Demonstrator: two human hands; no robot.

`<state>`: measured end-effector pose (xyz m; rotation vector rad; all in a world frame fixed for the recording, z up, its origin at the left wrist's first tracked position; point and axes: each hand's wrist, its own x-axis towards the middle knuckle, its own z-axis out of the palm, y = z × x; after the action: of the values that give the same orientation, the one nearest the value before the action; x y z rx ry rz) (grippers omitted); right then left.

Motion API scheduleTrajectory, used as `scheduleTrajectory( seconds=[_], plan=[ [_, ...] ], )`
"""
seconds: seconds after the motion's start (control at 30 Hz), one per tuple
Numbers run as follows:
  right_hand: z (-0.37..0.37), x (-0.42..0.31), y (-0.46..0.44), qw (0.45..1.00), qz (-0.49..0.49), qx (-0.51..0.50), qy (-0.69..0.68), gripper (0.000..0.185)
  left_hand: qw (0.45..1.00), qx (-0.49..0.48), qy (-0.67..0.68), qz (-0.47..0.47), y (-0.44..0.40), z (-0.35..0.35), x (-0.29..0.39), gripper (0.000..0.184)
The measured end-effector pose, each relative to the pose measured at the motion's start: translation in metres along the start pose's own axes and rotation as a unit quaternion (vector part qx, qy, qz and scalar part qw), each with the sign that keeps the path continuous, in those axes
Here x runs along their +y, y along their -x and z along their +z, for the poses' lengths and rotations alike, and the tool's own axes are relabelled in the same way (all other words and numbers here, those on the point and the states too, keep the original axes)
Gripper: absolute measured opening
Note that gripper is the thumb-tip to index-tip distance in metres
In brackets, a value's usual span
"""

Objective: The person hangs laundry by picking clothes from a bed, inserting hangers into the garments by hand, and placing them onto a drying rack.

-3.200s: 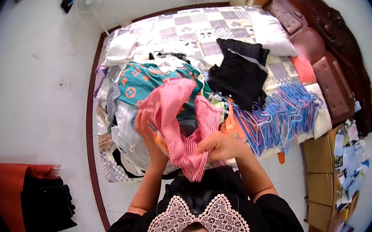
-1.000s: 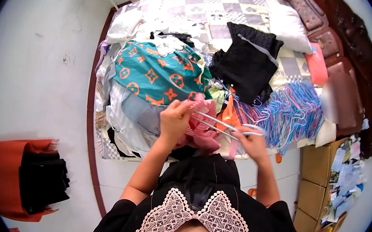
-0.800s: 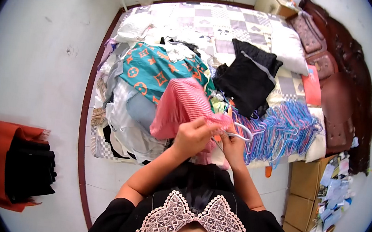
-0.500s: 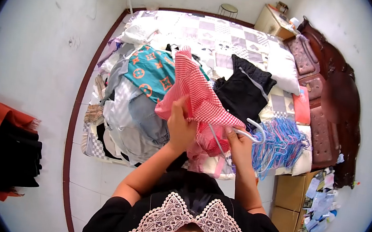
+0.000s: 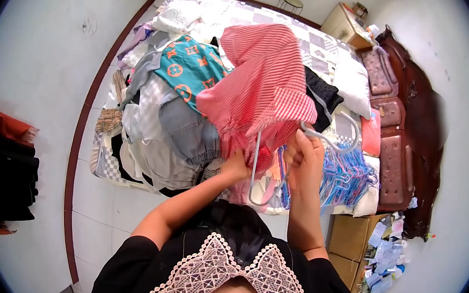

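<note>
Red-and-white striped cloth garment (image 5: pixel 262 75), loosely spread at the top and bunched into folds at its near end, is held in front of the person, over the middle of a wide bed (image 5: pixel 251 14) with a grey-and-white patchwork sheet. Along the bed's right side stands a dark-brown carved wooden headboard (image 5: pixel 419 103) with padded panels. A broad heap of mixed clothes (image 5: pixel 147 137) fills the left half of the bed, including a teal cloth with orange motifs (image 5: pixel 185 67) and, nearer the person, a faded blue denim piece (image 5: pixel 187 130). On the other side lies a dense bundle of blue, purple and pink hangers (image 5: pixel 348 175), with a plump white pillow (image 5: pixel 352 84) beyond it. One light-grey hanger (image 5: pixel 253 171) is apart from that bundle; its wire meets the striped garment's lower edge. The right hand (image 5: pixel 306 154) has its fingers curled around this hanger near the hook (which loops out to the right). The left hand (image 5: pixel 236 168) touches the bunched folds; its fingertips are hidden, so its grip cannot be told.
</note>
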<state>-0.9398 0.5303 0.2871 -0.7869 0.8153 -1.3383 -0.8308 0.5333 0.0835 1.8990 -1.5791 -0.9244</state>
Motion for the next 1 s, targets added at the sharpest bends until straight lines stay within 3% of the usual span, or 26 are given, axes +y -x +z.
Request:
scheduleTrajectory(
  seconds=[0.07, 0.17, 0.23, 0.3, 0.37, 0.43, 0.47, 0.63, 0.7, 0.73, 0.77, 0.83, 0.87, 0.93, 1.0],
  plan=[
    [-0.003, 0.003, -0.018, 0.999, -0.033, 0.035, 0.002, 0.003, 0.980, -0.196, 0.013, -0.015, 0.004, 0.010, -0.013, 0.052],
    [-0.013, 0.003, -0.038, 0.994, -0.084, 0.068, 0.008, 0.006, 0.964, -0.231, 0.117, 0.063, 0.023, 0.007, -0.008, 0.044],
    [-0.017, -0.001, -0.043, 0.988, -0.125, 0.089, 0.022, 0.008, 0.963, -0.232, 0.118, 0.061, 0.031, -0.008, 0.012, 0.038],
    [-0.013, -0.010, -0.039, 0.989, -0.133, 0.069, 0.018, 0.008, 0.948, -0.062, 0.114, 0.289, 0.031, -0.013, 0.020, 0.035],
    [0.004, -0.024, -0.028, 0.990, -0.116, 0.069, 0.047, 0.014, 0.933, -0.063, 0.087, 0.342, 0.018, -0.020, 0.030, 0.039],
    [0.015, -0.032, -0.018, 0.991, -0.116, 0.037, 0.048, 0.013, 0.897, 0.019, 0.030, 0.440, 0.006, -0.020, 0.047, 0.050],
    [0.019, -0.037, -0.013, 0.994, -0.103, 0.019, 0.030, 0.012, 0.894, 0.002, -0.056, 0.445, -0.001, -0.019, 0.052, 0.061],
    [0.023, -0.052, -0.005, 0.994, -0.071, -0.086, -0.013, 0.010, 0.846, 0.049, -0.100, 0.521, -0.023, -0.014, 0.077, 0.065],
    [0.020, -0.056, -0.010, 0.992, -0.072, -0.102, -0.016, 0.012, 0.847, 0.148, -0.210, 0.465, -0.033, 0.007, 0.077, 0.066],
    [0.019, -0.057, -0.013, 0.994, -0.078, -0.079, -0.015, 0.010, 0.880, 0.141, -0.149, 0.427, -0.034, 0.014, 0.074, 0.060],
    [0.018, -0.058, -0.018, 0.995, -0.084, -0.057, -0.013, 0.009, 0.880, 0.139, -0.150, 0.429, -0.037, 0.018, 0.067, 0.060],
    [0.008, -0.058, -0.038, 0.995, -0.096, -0.031, -0.006, 0.010, 0.872, -0.016, -0.210, 0.443, -0.039, 0.011, 0.052, 0.038],
    [-0.002, -0.054, -0.053, 0.994, -0.106, -0.005, 0.011, 0.014, 0.869, -0.021, -0.209, 0.448, -0.036, 0.011, 0.048, 0.038],
    [-0.024, -0.044, -0.080, 0.992, -0.117, 0.026, 0.027, 0.017, 0.848, -0.130, -0.210, 0.468, -0.019, 0.005, 0.047, 0.020],
    [-0.044, -0.030, -0.102, 0.984, -0.116, 0.100, 0.086, 0.018, 0.841, -0.128, -0.178, 0.494, -0.001, -0.005, 0.050, 0.016]
  ],
)
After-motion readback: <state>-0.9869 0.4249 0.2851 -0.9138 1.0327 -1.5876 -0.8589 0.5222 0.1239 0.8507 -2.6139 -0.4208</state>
